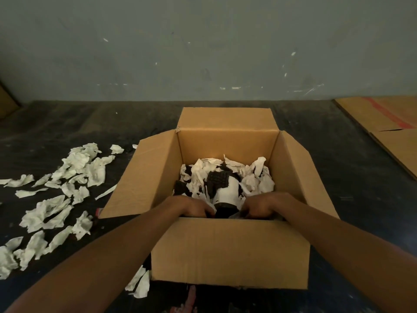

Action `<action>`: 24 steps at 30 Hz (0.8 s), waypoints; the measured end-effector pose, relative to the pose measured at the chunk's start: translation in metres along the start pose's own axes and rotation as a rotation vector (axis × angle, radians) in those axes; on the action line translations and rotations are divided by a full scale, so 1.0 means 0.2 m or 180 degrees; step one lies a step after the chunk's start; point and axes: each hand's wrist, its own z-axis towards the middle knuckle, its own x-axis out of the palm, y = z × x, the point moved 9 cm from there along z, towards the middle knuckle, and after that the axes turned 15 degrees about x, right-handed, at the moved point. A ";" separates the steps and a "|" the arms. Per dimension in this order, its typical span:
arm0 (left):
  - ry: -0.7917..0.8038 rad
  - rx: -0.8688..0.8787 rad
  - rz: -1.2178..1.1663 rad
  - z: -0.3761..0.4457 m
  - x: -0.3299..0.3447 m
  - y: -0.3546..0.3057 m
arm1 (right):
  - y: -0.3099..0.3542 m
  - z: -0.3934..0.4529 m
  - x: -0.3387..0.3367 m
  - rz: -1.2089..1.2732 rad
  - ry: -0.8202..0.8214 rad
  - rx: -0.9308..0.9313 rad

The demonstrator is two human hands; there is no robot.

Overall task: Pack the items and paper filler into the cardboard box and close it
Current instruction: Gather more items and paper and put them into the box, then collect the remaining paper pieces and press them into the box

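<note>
An open cardboard box (228, 141) stands on the dark floor with its four flaps spread out. Inside lie crumpled white paper filler (255, 177) and a white-and-black cylindrical item (228, 192), with dark ridged pieces (217, 178) beside it. Both my hands reach over the near wall into the box. My left hand (193, 206) rests to the left of the cylinder's dark end. My right hand (262, 205) is on its right. The fingertips of both curl down behind the near flap, so what they grip is hidden.
Many loose scraps of white paper (67, 190) lie scattered on the floor to the left of the box, a few more (140, 283) by its near left corner. Flattened cardboard (392, 129) lies at the far right. A grey wall (203, 53) stands behind.
</note>
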 end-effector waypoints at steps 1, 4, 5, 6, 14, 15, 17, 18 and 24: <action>-0.0015 0.0017 -0.0007 -0.01 -0.01 -0.01 | 0.00 0.00 -0.03 0.0058 -0.0099 -0.0036; -0.0316 0.0108 -0.0062 -0.05 -0.12 -0.04 | -0.02 -0.03 -0.18 0.0763 -0.0461 -0.0040; -0.0425 0.0120 -0.0035 -0.07 -0.17 -0.05 | -0.03 -0.05 -0.23 0.0976 -0.0577 -0.0029; -0.0520 0.0122 -0.0005 -0.09 -0.21 -0.06 | -0.03 -0.08 -0.29 0.1108 -0.0755 -0.0010; -0.2687 0.0107 0.0569 -0.51 -0.53 -0.09 | 0.16 -0.36 -0.55 0.1683 -0.2446 -0.0023; -0.2945 0.0104 0.0676 -0.59 -0.52 -0.07 | 0.23 -0.39 -0.53 0.1618 -0.2516 -0.0007; -0.3236 0.0077 0.0762 -0.73 -0.47 -0.01 | 0.36 -0.45 -0.48 0.1489 -0.2622 0.0062; -0.3281 0.0046 0.0768 -0.79 -0.42 0.03 | 0.43 -0.47 -0.46 0.1457 -0.2669 0.0094; -0.3459 -0.0271 0.0575 -1.21 -0.07 0.45 | 0.96 -0.62 -0.26 0.1731 -0.2905 -0.0204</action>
